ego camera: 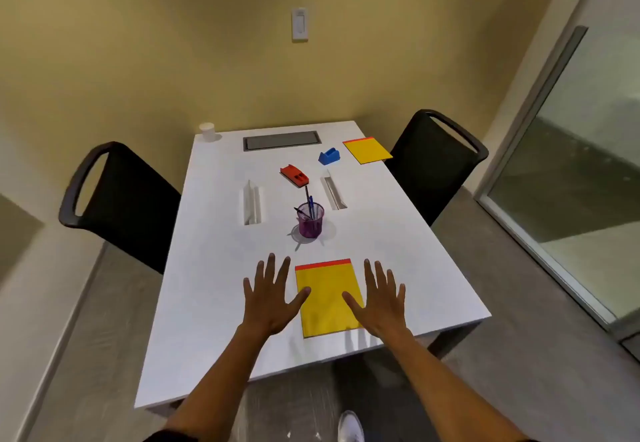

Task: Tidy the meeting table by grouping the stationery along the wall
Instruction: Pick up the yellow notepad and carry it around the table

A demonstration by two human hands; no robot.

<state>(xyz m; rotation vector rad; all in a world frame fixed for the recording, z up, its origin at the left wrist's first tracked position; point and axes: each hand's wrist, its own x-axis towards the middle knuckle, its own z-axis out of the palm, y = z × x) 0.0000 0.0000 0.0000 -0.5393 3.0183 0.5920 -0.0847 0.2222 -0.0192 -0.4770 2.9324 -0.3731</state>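
Both hands, left hand [268, 298] and right hand [381, 303], lie spread flat, flanking the near yellow notepad [325, 299] on the white worktop [207, 303].

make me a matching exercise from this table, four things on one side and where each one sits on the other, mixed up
Things:
1. paper cup
2. purple pen holder
3. blue tape dispenser
4. near yellow notepad

Places:
A. between the two hands
B. far left corner of the table
C. just left of the far yellow notepad
D. middle of the table, pens standing in it

Pairs: 1-B, 2-D, 3-C, 4-A
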